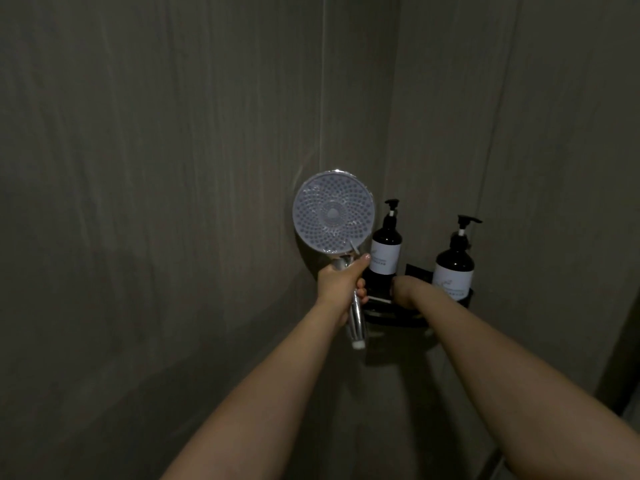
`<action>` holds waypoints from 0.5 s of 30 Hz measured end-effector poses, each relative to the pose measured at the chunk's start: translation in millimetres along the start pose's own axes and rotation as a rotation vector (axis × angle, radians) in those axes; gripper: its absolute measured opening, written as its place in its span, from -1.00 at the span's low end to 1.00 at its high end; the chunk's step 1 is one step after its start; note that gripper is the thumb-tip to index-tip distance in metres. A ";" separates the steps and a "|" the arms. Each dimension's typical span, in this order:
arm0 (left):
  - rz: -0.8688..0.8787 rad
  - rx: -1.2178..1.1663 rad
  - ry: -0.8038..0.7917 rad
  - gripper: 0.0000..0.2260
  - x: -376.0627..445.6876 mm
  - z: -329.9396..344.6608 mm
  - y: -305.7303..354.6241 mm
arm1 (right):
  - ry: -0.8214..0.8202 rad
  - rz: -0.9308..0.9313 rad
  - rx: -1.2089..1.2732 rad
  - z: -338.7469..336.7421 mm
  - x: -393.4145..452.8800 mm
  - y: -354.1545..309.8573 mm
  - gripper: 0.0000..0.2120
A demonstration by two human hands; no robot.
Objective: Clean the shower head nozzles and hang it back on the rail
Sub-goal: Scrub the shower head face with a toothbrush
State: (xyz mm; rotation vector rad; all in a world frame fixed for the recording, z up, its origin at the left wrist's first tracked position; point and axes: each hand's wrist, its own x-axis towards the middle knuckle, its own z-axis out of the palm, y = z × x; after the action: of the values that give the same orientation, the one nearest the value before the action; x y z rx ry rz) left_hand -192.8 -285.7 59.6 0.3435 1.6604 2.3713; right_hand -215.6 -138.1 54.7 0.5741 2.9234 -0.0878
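Dim tiled corner: left hand grips shower head.

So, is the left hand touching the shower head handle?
Touching. The head view shows the left hand wrapped around the chrome handle of the shower head, thumb on its neck.

Dim, murky, soft wide-angle view

two pump bottles crowd the corner shelf
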 end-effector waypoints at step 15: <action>0.055 0.042 0.079 -0.78 -15.6 -9.5 -28.7 | 0.544 -0.146 0.070 9.7 -50.2 11.2 -0.75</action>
State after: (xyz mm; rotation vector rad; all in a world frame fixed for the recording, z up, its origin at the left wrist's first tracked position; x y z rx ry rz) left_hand -179.7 -289.5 28.5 0.3099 1.7598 2.4223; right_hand -164.0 -147.2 53.3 0.4488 3.5023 -0.0585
